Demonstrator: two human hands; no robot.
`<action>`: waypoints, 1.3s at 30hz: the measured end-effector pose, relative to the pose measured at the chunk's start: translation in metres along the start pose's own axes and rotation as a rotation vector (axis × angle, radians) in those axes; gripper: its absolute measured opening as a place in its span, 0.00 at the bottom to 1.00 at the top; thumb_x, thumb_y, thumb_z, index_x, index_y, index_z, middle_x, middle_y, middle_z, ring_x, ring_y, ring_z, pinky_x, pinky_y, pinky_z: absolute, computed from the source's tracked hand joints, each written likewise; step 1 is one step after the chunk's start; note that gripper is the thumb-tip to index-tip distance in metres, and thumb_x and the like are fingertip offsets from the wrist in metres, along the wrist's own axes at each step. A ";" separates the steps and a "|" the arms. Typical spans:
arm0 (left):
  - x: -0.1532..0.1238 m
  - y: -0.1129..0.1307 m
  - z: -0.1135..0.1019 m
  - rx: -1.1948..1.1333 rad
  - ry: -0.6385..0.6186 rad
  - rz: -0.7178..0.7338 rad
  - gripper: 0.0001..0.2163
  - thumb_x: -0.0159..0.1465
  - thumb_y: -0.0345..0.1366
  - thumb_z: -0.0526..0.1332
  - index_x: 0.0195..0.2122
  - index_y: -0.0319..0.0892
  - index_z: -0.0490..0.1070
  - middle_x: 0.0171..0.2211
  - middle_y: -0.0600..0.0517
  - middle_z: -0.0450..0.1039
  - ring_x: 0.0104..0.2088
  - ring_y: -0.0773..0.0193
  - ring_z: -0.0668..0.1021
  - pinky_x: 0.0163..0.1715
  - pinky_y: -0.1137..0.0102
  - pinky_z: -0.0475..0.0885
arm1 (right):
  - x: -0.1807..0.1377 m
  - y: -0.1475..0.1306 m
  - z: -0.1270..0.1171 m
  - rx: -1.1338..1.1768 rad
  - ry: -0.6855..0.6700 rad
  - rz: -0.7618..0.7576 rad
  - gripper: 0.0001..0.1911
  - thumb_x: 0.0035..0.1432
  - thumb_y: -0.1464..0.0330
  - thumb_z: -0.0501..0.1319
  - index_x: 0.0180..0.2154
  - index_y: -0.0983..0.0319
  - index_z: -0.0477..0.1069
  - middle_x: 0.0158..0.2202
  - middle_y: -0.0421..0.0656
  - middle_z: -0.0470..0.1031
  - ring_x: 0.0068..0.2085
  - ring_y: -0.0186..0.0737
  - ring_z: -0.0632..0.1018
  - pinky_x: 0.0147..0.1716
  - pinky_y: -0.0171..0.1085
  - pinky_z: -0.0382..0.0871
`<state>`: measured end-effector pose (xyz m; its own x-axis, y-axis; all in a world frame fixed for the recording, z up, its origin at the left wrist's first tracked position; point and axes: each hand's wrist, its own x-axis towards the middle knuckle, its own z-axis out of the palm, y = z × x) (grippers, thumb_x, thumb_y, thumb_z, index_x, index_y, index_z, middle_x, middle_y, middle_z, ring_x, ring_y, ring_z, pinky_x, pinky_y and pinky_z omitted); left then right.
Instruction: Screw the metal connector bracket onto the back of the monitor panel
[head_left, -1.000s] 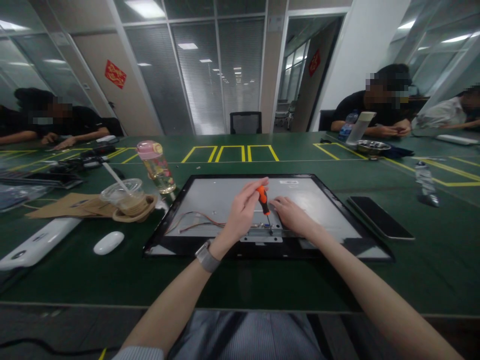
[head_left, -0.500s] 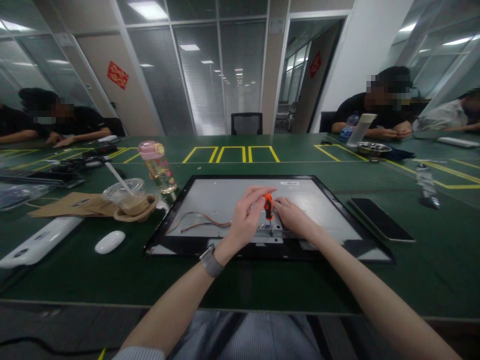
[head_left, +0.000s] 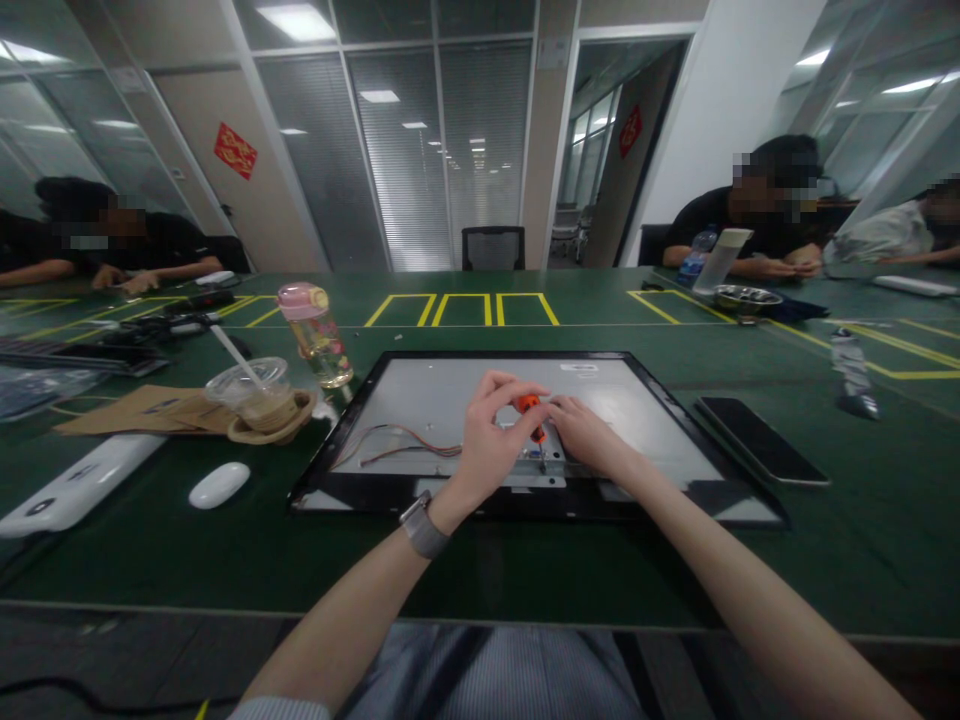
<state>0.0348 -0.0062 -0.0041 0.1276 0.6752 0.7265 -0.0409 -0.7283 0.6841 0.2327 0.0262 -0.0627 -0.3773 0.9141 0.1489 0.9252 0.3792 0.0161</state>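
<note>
My left hand (head_left: pixel 495 425), with a watch on its wrist, is closed around an orange-and-black screwdriver (head_left: pixel 537 434) between thumb and fingers. The screwdriver stands nearly upright, its tip down at a metal bracket (head_left: pixel 553 481) along the near side of a black-framed display panel (head_left: pixel 442 385). The panel lies flat in front of me, grey back up. Close beside the screwdriver, my right hand (head_left: pixel 585 430) rests low over the panel with curled fingers; what they hold, if anything, is hidden. Thin wires (head_left: pixel 397 445) lie on the panel to the left.
Left of the panel are a pink-lidded bottle (head_left: pixel 315 335), a plastic cup with a straw (head_left: pixel 259 390), a white mouse (head_left: pixel 219 485) and a long white device (head_left: pixel 75 490). A black phone (head_left: pixel 761 438) lies to the right. Other people sit across the green table (head_left: pixel 465 575).
My left fingers have shifted on the screwdriver handle, the thumb now lower across it, and the handle tilts a little to the left. My right hand stays almost in place.
</note>
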 end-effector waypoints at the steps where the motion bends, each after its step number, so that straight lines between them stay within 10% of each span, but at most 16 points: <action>1: 0.000 0.000 0.000 0.017 0.018 0.003 0.06 0.61 0.38 0.69 0.37 0.43 0.79 0.36 0.51 0.69 0.36 0.65 0.74 0.40 0.68 0.73 | 0.000 0.000 0.000 0.005 0.004 0.002 0.20 0.65 0.78 0.48 0.54 0.66 0.69 0.51 0.55 0.72 0.51 0.49 0.72 0.51 0.44 0.66; 9: 0.000 0.008 -0.006 -0.004 -0.058 -0.001 0.13 0.71 0.36 0.53 0.45 0.44 0.78 0.43 0.46 0.71 0.44 0.60 0.75 0.47 0.64 0.72 | 0.002 0.004 0.005 -0.021 -0.023 -0.008 0.20 0.64 0.78 0.50 0.55 0.65 0.69 0.52 0.54 0.71 0.55 0.47 0.70 0.54 0.43 0.63; 13: 0.000 0.005 -0.002 -0.076 -0.146 -0.008 0.14 0.70 0.34 0.56 0.54 0.44 0.73 0.47 0.45 0.75 0.45 0.60 0.77 0.47 0.64 0.74 | 0.003 0.002 0.004 -0.036 -0.038 0.006 0.21 0.64 0.79 0.49 0.54 0.66 0.69 0.52 0.55 0.71 0.54 0.47 0.71 0.54 0.43 0.63; 20: 0.000 0.001 0.000 0.062 0.000 0.031 0.08 0.61 0.38 0.69 0.41 0.44 0.78 0.36 0.52 0.69 0.36 0.65 0.73 0.42 0.67 0.71 | 0.000 0.000 -0.001 0.005 -0.020 0.023 0.21 0.64 0.78 0.49 0.54 0.64 0.70 0.52 0.54 0.72 0.52 0.47 0.72 0.52 0.44 0.66; 33: -0.006 0.012 -0.001 -0.090 -0.041 -0.003 0.14 0.72 0.35 0.50 0.43 0.42 0.76 0.38 0.47 0.75 0.40 0.60 0.77 0.44 0.64 0.72 | 0.000 -0.002 -0.001 -0.046 -0.031 0.024 0.24 0.64 0.79 0.48 0.58 0.66 0.67 0.54 0.56 0.71 0.53 0.50 0.72 0.53 0.44 0.65; 39: -0.006 0.005 0.001 -0.064 -0.049 0.013 0.11 0.68 0.40 0.61 0.47 0.44 0.78 0.43 0.47 0.74 0.44 0.60 0.75 0.47 0.64 0.71 | -0.001 -0.001 -0.002 -0.030 -0.015 -0.005 0.21 0.64 0.78 0.48 0.55 0.67 0.69 0.53 0.56 0.71 0.53 0.51 0.72 0.53 0.45 0.65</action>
<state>0.0348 -0.0138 -0.0048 0.1750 0.6577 0.7327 -0.1062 -0.7272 0.6782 0.2320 0.0241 -0.0611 -0.3825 0.9142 0.1340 0.9239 0.3798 0.0461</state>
